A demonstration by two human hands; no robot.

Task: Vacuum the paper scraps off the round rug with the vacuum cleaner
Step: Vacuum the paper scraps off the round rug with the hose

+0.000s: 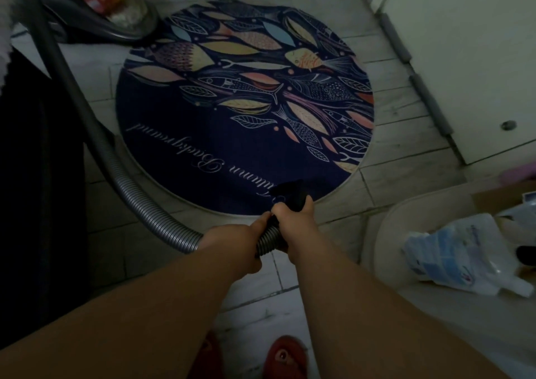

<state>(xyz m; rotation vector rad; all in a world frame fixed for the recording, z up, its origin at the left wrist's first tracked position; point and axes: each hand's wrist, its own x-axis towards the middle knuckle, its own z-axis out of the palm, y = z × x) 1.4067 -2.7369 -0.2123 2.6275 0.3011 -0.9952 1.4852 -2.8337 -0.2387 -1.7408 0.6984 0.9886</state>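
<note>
My left hand (232,238) and right hand (293,219) both grip the hose (162,223); nozzle (291,193) on the round rug (203,152); no scraps visible, probably nearly finished.

Both arms bare, stretched fwd & down, forearms converging toward the middle. L hand (232,241) is curled round the ribbed hose (268,242), back of hand up. R hand (293,219) sits just ahead of it, fingers wrapped round the hose's dark end (fingertips hidden underneath). Hands v. close, about touching. Wrists roughly straight.
</note>
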